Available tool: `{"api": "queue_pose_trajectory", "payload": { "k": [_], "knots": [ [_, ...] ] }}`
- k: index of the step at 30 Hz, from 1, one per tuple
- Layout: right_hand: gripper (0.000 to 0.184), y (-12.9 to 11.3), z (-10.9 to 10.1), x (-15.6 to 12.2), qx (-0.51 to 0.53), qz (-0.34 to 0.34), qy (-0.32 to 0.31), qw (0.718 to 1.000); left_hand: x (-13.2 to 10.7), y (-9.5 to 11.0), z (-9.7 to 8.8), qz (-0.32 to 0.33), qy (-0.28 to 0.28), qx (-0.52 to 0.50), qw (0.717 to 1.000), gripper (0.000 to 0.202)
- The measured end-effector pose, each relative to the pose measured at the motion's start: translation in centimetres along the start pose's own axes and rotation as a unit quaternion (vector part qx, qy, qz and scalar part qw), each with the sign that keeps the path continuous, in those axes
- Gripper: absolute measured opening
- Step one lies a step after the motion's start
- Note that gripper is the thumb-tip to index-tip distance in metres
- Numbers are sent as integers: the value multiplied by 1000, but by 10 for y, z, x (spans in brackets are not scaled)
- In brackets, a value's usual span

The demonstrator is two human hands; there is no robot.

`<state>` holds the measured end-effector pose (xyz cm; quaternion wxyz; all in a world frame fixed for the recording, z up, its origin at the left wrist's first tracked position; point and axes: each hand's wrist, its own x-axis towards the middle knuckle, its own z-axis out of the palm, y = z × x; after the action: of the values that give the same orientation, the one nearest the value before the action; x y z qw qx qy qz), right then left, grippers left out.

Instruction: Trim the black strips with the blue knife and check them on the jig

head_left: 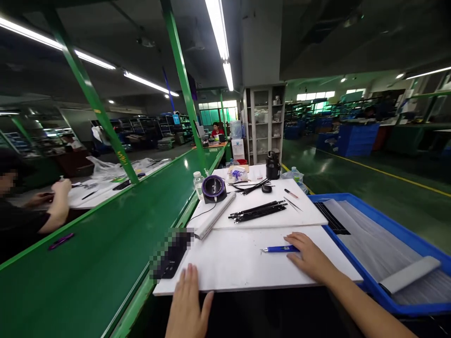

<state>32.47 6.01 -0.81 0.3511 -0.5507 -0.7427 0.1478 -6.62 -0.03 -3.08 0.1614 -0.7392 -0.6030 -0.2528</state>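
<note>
My left hand point(186, 300) rests flat with its fingertips on the near edge of a white board point(239, 263), beside a pixelated dark object point(171, 253). My right hand point(308, 257) lies open on the board, its fingers over the end of a blue-handled craft knife point(280, 249) whose blade points left. Farther back on a second white board sit bundled black rods point(257, 211), a round black-and-purple device point(213, 188) and a long white roll point(214, 215). Neither hand reaches these.
A blue-rimmed tray point(373, 249) holding white sheets lies to the right of the boards. A long green workbench point(98, 249) runs along the left, with a seated co-worker's hands point(59, 192) beyond it. A black bottle point(273, 165) stands behind the boards.
</note>
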Motion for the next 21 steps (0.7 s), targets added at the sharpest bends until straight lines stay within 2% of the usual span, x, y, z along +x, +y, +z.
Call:
{"api": "queue_pose_trajectory", "payload": {
  "k": [4, 6, 9, 12, 14, 15, 18, 21],
  "knots": [
    [30, 17, 7, 0, -4, 13, -37, 999, 46, 22, 15, 141, -121, -9, 982, 88],
    [30, 22, 8, -3, -7, 27, -39, 999, 61, 33, 11, 215, -198, -54, 955, 92],
    [31, 27, 10, -5, -16, 47, -34, 998, 69, 44, 4, 262, -245, -87, 929, 98],
    [33, 34, 14, -6, -39, 53, -23, 998, 59, 52, 12, 325, -208, -97, 917, 92],
    [33, 40, 16, -8, -62, 48, -12, 997, 44, 63, 30, 338, -163, -93, 922, 63],
    [34, 43, 17, -8, -72, 44, -10, 996, 36, 69, 41, 331, -159, -91, 926, 56],
    [37, 53, 19, -11, -95, 30, -10, 995, 10, 91, 69, 313, -165, -107, 929, 41],
    [39, 62, 20, -14, -111, 27, -16, 993, -7, 102, 77, 322, -201, -149, 913, 27]
  ]
}}
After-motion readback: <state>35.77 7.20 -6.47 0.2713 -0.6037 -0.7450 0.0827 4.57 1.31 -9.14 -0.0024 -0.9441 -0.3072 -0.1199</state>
